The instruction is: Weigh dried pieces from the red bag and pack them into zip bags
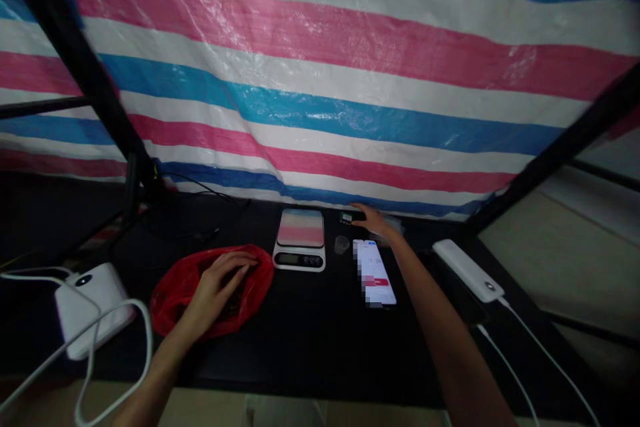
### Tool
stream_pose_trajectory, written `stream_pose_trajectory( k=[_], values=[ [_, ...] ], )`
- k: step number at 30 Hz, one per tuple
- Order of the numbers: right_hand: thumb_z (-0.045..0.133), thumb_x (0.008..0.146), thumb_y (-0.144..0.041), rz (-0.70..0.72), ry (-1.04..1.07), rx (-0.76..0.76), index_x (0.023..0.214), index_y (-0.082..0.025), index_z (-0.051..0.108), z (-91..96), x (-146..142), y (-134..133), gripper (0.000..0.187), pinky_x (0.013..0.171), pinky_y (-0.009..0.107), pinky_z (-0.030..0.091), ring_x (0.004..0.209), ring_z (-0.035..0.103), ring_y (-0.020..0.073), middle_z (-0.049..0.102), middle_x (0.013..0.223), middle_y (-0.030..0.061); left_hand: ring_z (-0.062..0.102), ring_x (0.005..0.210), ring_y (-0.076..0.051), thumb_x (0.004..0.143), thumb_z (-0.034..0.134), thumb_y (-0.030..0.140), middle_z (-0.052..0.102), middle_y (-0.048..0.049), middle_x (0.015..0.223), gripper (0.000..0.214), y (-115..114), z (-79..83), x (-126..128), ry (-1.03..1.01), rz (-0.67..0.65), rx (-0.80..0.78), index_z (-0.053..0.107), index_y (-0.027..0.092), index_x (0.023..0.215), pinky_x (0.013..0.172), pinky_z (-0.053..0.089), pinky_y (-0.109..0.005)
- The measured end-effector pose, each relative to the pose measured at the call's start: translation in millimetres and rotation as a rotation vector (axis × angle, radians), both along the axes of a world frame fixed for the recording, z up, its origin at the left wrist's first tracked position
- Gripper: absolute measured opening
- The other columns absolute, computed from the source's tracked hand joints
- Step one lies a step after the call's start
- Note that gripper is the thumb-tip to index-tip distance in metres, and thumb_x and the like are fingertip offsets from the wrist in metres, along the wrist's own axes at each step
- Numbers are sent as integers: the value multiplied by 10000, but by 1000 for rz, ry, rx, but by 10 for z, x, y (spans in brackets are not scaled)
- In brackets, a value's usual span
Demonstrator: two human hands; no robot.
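My left hand [220,285] rests over the mouth of a red plastic bag [173,293], fingers loosely curved and apart, nothing visible between them. What lies inside the bag is mostly hidden and too dark to name. Farther off, my right hand [374,220] reaches toward the back of the table with thumb and fingers spread. Its thumb tip is beside a small dark item with a pale face [346,218]; whether they touch I cannot tell. A white kitchen scale [300,240] stands between my hands, its pan bare and its display dark. Right of it sits a small clear cup [341,244].
A lit phone [375,273] lies below my right forearm. White power banks with cables stand at the left [93,310] and right [467,270]. Clear plastic [394,225] shows behind my right wrist. A striped sheet [320,107] hangs behind the black table [300,333], between dark frame bars.
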State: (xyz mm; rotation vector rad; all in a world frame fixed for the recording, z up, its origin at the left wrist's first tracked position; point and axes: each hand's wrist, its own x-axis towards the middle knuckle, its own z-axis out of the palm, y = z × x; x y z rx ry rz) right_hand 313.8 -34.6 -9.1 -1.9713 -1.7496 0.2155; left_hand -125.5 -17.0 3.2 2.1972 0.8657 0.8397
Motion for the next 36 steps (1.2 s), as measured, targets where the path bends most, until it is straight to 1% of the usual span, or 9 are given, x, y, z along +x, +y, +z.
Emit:
stream_pose_trajectory(
  k=[4,8,10,15,21,24,27,30,36],
  values=[
    [571,713,-226,8,25,-50,1176,-275,478,171,230,-312,475,938,380,376,1113,484,216,518,1221,32,514,1032,-178,842,428,281,594,-28,1062,216,-197,116,84,2,-63,6,604,233,958,924,392,-334],
    [666,629,-306,-171,-199,-247,1137,-236,535,176,292,-612,530,943,587,258,1179,384,342,495,1245,86,521,1006,-164,849,422,254,597,-28,1035,207,-413,111,215,22,-155,-41,600,235,953,903,403,-316],
    [639,660,-284,-186,-227,-270,1133,-216,544,141,272,-692,487,944,583,260,1190,371,337,482,1261,87,530,981,-162,850,419,255,600,-34,1014,206,-495,72,290,13,-203,-59,598,228,948,880,416,-311],
    [506,772,-219,-33,-145,-201,974,-195,652,90,265,-765,250,872,323,433,986,578,221,642,1040,50,549,925,-161,857,404,269,607,-46,966,215,-707,71,471,-27,-274,-92,601,212,922,832,437,-305],
    [490,791,-234,-101,-232,-86,887,-216,681,169,235,-862,215,841,354,423,937,594,237,669,975,46,552,902,-161,861,398,261,620,-48,925,219,-974,169,684,-33,-370,-56,601,213,924,838,422,-315],
    [509,777,-238,-302,-348,84,839,-188,689,260,115,-953,197,912,466,323,945,571,285,676,920,95,565,870,-149,857,404,248,632,-42,894,215,-940,58,867,-59,-391,-50,608,201,901,811,430,-288],
    [488,792,-317,-508,-235,377,884,-187,673,312,-203,-1019,244,913,472,310,960,549,288,664,943,104,580,806,-142,862,391,264,641,-32,831,233,-785,-100,1103,-76,-331,-57,609,191,895,753,445,-270],
    [436,811,-394,-599,155,658,962,-160,641,261,-827,-955,345,802,364,427,899,575,244,650,967,113,572,817,-144,865,380,293,625,-38,869,245,-621,-197,1300,-104,-240,36,580,187,958,762,437,-275],
    [493,782,-382,-166,622,595,837,-216,669,98,-2188,-460,248,741,329,474,784,609,202,679,848,37,477,1007,-209,847,373,275,528,-114,1049,279,-337,-310,1249,-117,-105,398,484,141,1065,862,384,-365]
  ],
)
